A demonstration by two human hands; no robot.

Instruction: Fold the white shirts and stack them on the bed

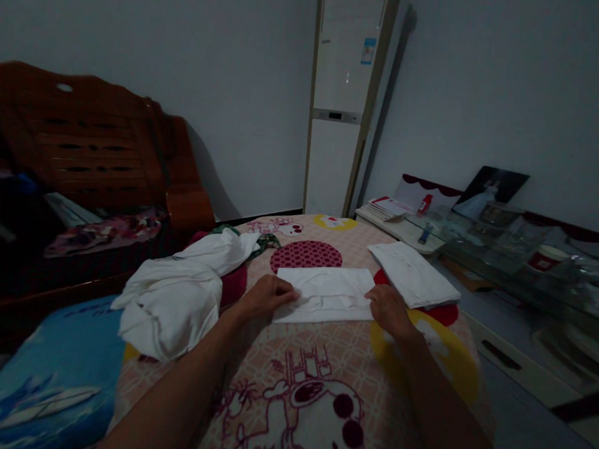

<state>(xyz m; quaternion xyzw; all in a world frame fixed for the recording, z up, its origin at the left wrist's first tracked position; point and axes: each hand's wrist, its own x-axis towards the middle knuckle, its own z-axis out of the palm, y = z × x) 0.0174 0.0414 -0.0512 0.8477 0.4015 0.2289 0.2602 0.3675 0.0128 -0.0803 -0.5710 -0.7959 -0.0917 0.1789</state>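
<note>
A folded white cloth (330,293) lies flat on the pink patterned tablecloth (268,347), with a raised fold running across its middle. At its left end my left hand (268,296) pinches the fold. My right hand (389,309) grips the right end in the same way. Beyond my right hand rests another folded white cloth (414,275). To the left of my left hand, crumpled white cloth (171,304) lies in a loose heap.
A blue printed cover (56,371) hangs at the near left. A wooden bench (91,143) stands behind it. At the right, a glass-topped cabinet (515,271) holds a paper cup (545,258) and papers (385,207). A tall white appliance (341,81) stands in the corner.
</note>
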